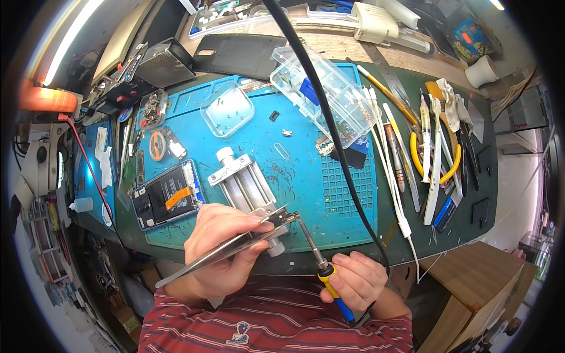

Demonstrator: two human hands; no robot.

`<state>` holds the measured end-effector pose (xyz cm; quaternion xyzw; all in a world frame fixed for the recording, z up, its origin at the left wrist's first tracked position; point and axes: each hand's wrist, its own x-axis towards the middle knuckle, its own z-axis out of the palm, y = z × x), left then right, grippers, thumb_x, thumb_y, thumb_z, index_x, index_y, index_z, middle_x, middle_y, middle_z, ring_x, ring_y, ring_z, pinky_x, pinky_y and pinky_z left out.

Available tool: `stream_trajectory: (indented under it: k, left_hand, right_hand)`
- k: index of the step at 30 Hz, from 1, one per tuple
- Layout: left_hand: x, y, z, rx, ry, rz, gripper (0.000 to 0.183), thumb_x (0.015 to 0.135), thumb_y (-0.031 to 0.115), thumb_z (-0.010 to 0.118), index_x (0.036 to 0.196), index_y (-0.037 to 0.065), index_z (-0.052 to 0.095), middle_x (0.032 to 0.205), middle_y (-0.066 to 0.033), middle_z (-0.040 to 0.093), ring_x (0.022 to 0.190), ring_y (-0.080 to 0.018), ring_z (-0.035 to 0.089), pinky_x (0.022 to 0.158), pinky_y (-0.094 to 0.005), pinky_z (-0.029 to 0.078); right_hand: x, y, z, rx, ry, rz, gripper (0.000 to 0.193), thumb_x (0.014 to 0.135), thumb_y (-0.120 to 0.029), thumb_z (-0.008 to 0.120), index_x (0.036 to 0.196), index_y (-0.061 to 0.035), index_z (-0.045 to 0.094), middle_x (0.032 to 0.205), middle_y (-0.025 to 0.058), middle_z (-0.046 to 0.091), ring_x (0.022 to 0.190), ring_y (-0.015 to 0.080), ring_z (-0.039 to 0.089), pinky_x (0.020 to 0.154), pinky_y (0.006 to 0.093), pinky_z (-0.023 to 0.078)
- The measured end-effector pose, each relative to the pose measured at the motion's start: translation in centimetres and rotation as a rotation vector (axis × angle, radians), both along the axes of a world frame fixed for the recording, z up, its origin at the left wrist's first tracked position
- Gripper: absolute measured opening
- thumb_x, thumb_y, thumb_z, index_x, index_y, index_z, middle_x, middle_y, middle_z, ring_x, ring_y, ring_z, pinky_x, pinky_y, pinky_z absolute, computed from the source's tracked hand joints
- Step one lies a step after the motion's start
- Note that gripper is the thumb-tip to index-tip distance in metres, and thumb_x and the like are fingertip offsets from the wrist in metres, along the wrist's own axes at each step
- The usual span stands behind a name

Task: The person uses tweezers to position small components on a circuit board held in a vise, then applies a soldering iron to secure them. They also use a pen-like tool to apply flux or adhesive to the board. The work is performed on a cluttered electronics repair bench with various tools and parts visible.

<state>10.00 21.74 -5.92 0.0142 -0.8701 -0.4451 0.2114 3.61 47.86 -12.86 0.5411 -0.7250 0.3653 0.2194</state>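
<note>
My left hand (216, 241) is closed around metal tweezers (203, 262). Near their tips is a small dark electronic part with metal bits (282, 217), held by the fingers or the tips; I cannot tell which. My right hand (360, 281) grips a soldering iron (331, 282) by its yellow and blue handle. The iron's tip meets or nearly meets the part's metal end. Just beyond and partly behind my left hand lies a silver metal clamp (246, 181) on the blue work mat (294, 194). An opened phone (165, 197) with an orange flex cable sits to the left.
A black cable (329, 109) hangs across the view. Farther back are a clear square dish (227, 110) and a clear compartment box (329, 97). A paper clip (282, 151) lies mid-mat. Several hand tools, yellow-handled pliers (415, 154) among them, lie at right.
</note>
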Motion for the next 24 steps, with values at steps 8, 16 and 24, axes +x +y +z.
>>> stream_trajectory:
  k: [8,16,24]
  left_hand:
    - [0.08,-0.01,-0.10,0.016,-0.004,0.012,0.028,0.086,0.010,0.081,0.110,0.004,0.069,0.096,-0.0034,0.077,0.084,-0.0198,0.067,0.081,-0.0323,0.045]
    - [0.03,-0.04,0.05,0.007,-0.003,0.007,0.028,0.085,0.010,0.081,0.110,0.004,0.069,0.096,-0.0035,0.077,0.084,-0.0196,0.067,0.081,-0.0321,0.045]
    - [-0.08,-0.03,-0.01,0.008,0.013,0.005,0.029,0.085,0.010,0.081,0.110,0.003,0.069,0.095,-0.0040,0.077,0.083,-0.0197,0.067,0.081,-0.0320,0.045]
  right_hand:
    - [0.04,0.06,0.03,0.011,-0.002,0.002,0.037,0.101,-0.039,0.061,0.116,-0.0058,0.064,0.092,0.0048,0.071,0.091,0.0216,0.073,0.082,0.0366,0.061]
    - [-0.03,0.02,0.15,0.014,-0.001,0.005,0.037,0.102,-0.039,0.060,0.117,-0.0054,0.064,0.092,0.0052,0.071,0.090,0.0215,0.073,0.082,0.0367,0.061]
    - [-0.11,0.05,0.14,0.015,0.008,0.010,0.037,0.102,-0.038,0.060,0.118,-0.0046,0.063,0.091,0.0057,0.071,0.089,0.0218,0.073,0.080,0.0366,0.061]
